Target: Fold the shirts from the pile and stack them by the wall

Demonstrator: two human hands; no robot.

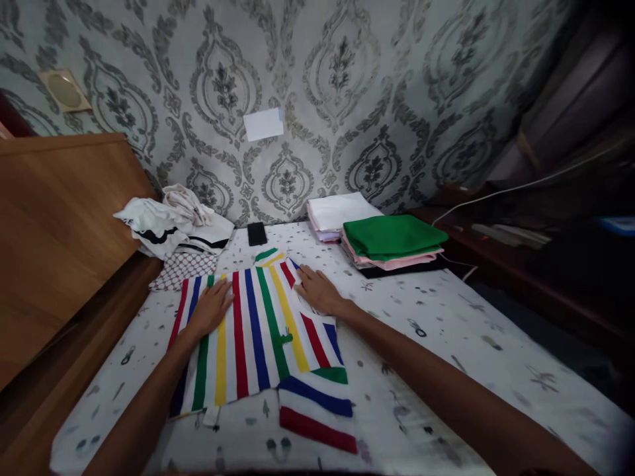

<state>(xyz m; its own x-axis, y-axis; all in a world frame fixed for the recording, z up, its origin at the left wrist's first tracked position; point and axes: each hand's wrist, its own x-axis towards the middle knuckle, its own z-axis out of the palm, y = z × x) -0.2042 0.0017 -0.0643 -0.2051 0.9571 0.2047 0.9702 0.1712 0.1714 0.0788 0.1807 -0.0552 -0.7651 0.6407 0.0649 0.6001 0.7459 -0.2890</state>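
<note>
A striped shirt (254, 330) in red, blue, green, yellow and white lies spread on the patterned bed sheet (397, 357), its collar side to the right. One sleeve (317, 410) points toward me, and the far sleeve (268, 256) shows at the back. My left hand (212, 305) rests flat on the shirt's far left part, fingers stretched out. Over by the collar and far shoulder, my right hand (317, 289) lies with its fingers extended on the cloth. A small green emblem (286, 337) sits on the chest, and a white tag (211, 416) sticks out at the near edge.
Folded clothes with a green piece (394, 237) on top lie at the back right, beside another stack topped in white (342, 210). A black phone (256, 233) lies near the wall. Crumpled white clothes (159, 225) are heaped by the wooden panel (64, 231) at left.
</note>
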